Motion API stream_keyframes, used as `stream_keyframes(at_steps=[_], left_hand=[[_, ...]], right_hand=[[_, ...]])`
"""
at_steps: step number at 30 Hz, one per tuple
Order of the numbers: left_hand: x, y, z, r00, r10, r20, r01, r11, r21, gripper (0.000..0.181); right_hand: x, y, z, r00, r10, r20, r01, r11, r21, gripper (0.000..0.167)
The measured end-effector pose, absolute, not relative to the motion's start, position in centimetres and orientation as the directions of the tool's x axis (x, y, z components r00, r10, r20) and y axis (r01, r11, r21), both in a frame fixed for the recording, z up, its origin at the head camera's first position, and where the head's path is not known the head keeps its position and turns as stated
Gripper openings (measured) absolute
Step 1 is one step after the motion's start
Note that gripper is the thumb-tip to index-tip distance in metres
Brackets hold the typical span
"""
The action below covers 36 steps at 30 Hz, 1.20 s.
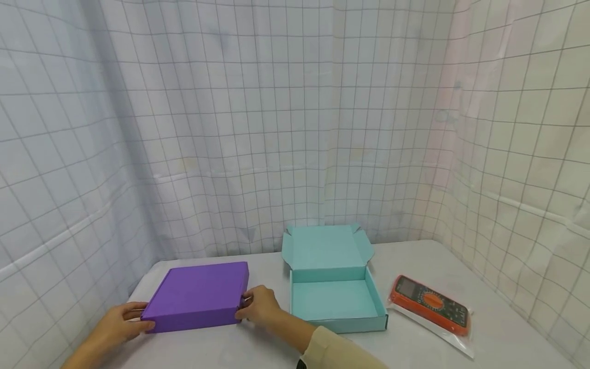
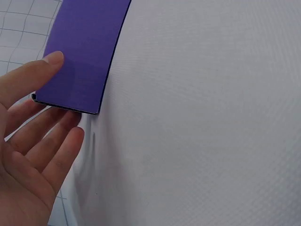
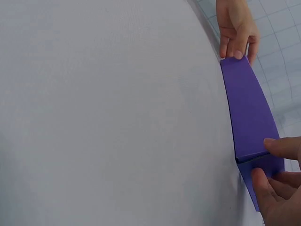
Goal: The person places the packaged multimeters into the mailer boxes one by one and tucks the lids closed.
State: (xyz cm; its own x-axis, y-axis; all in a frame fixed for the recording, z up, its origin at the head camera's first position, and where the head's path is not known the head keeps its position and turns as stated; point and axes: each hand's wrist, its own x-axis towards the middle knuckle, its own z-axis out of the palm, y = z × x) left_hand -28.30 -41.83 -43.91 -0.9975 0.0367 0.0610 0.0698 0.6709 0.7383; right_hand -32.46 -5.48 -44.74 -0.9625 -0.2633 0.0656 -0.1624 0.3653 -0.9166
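Note:
A flat purple cardboard box [image 1: 198,292] lies on the left part of the table with its lid down. My left hand [image 1: 115,325] holds its near left corner. In the left wrist view the thumb presses the purple front face [image 2: 84,56], while the other fingers lie at the box's end. At the near right corner, my right hand [image 1: 262,307] grips the box, one fingertip on the front face and others against the side. Both hands appear on opposite ends of the purple box [image 3: 249,103] in the right wrist view.
A light teal box [image 1: 334,300] stands with its lid raised, right of the purple one. Farther right lies an orange multimeter [image 1: 430,302] in a clear plastic bag. Gridded white curtains [image 1: 286,128] enclose the white table [image 1: 198,353] at the back and sides.

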Motion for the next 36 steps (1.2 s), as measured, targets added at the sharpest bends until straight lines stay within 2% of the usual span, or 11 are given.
stream_keyframes(at_steps=[4, 7, 9, 17, 23, 29, 36], left_hand=[[-28.1, -41.5, -43.0, -0.984, 0.05, 0.169, 0.159, 0.672, 0.723, 0.07], [-28.1, -40.8, -41.9, -0.974, 0.014, 0.226, 0.169, 0.707, 0.686, 0.069], [-28.2, -40.2, -41.1, -0.974, -0.008, 0.226, 0.152, 0.717, 0.68, 0.07], [-28.5, -36.9, -39.1, -0.966, 0.02, 0.259, 0.21, 0.648, 0.732, 0.07], [-28.9, -34.3, -38.4, -0.954, 0.078, 0.29, 0.273, 0.627, 0.73, 0.061], [-29.2, -31.4, -38.1, -0.943, 0.122, 0.309, 0.325, 0.533, 0.781, 0.057], [-29.9, -28.4, -37.9, -0.942, 0.152, 0.301, 0.336, 0.476, 0.813, 0.055]], right_hand=[[-32.8, -4.5, -43.6, -0.938, -0.326, 0.115, -0.246, 0.397, -0.884, 0.044], [-33.1, -3.4, -42.6, -0.919, -0.366, 0.145, -0.291, 0.38, -0.878, 0.049], [-33.3, -2.6, -41.9, -0.907, -0.39, 0.161, -0.314, 0.369, -0.875, 0.051], [-34.1, 0.4, -39.9, -0.868, -0.434, 0.242, -0.4, 0.32, -0.859, 0.05], [-34.5, 2.5, -39.0, -0.862, -0.433, 0.263, -0.432, 0.358, -0.828, 0.049], [-34.9, 5.0, -38.5, -0.848, -0.447, 0.283, -0.473, 0.4, -0.786, 0.05], [-35.4, 8.3, -38.3, -0.829, -0.469, 0.306, -0.509, 0.404, -0.76, 0.052]])
